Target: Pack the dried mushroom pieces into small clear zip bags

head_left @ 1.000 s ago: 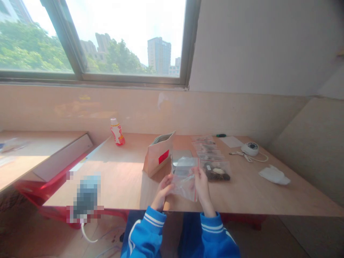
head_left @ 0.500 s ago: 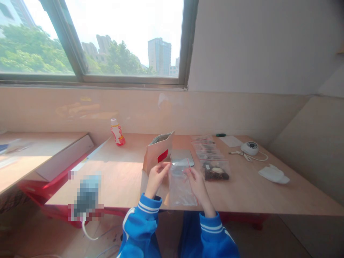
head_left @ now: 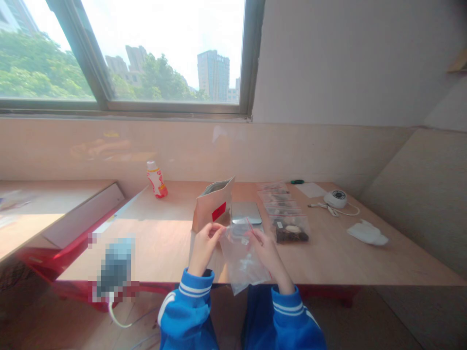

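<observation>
A clear zip bag with a red seal line (head_left: 245,265) hangs between my hands over the table's front edge. My left hand (head_left: 208,240) pinches one upper corner of it. With fingers closed, my right hand (head_left: 265,248) grips the other side near the red line. Small pale marks or bits show on the bag, too unclear to name. Just beyond my left hand stands an open-topped brown paper pouch (head_left: 213,209) with a red label. A flat silver kitchen scale (head_left: 246,213) lies behind the bag, partly covered by it.
Several filled zip bags (head_left: 291,229) lie in a row to the right of the scale. Farther right are a white fan-like device (head_left: 335,198) with a cable and a crumpled white tissue (head_left: 368,233). A red-and-white bottle (head_left: 156,180) stands back left. A pixelated object (head_left: 116,265) is at the left.
The zip bag has swung to the left and tilted, its lower corner now hanging past the table edge. My left hand has moved slightly left. The whole view has shifted a little.
</observation>
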Demonstrator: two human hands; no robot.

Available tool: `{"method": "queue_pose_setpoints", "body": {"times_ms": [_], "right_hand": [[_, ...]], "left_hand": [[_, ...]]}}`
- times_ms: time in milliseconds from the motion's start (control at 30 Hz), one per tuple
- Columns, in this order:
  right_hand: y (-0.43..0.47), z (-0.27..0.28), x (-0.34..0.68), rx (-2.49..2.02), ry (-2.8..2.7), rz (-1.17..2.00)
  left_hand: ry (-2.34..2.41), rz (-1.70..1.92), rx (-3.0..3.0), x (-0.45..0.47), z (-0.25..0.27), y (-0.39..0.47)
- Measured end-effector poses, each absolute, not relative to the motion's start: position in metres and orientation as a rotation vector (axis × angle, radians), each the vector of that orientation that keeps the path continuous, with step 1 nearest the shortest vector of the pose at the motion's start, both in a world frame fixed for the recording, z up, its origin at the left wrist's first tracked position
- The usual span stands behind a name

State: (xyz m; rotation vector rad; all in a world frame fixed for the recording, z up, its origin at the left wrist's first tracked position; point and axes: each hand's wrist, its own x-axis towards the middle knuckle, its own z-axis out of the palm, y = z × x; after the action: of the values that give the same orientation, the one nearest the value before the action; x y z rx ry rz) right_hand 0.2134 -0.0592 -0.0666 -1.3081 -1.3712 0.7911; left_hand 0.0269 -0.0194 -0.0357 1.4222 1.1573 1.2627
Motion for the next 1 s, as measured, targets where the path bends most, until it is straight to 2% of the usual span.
{"method": "queue_pose_setpoints", "body": {"times_ms": [333, 533, 700, 767, 900, 1000], "right_hand": [[-0.06, -0.066, 0.209, -1.298, -1.341, 0.95], [-0.06, -0.066, 0.205, -1.319, -1.275, 0.867], [-0.056, -0.071, 0.202, -1.37, -1.296, 0.905], [-0.051, -0.079, 0.21, -1.364, -1.398, 0.75], [-0.039, -0.107, 0.242, -1.536, -1.368, -0.011], [-0.036, -0.132, 0.267, -1.726, -1.249, -0.349]], "left_hand": [[1.35, 1.49, 1.337, 0.021, -0.04, -0.028], [1.207, 1.438, 1.196, 0.025, -0.048, -0.032], [1.073, 1.162, 1.152, 0.023, -0.061, -0.034], [1.079, 1.026, 1.238, 0.008, -0.062, -0.035], [1.264, 0.841, 1.36, -0.049, -0.055, -0.04], [1.485, 0.782, 1.335, -0.098, -0.052, -0.045]]}}
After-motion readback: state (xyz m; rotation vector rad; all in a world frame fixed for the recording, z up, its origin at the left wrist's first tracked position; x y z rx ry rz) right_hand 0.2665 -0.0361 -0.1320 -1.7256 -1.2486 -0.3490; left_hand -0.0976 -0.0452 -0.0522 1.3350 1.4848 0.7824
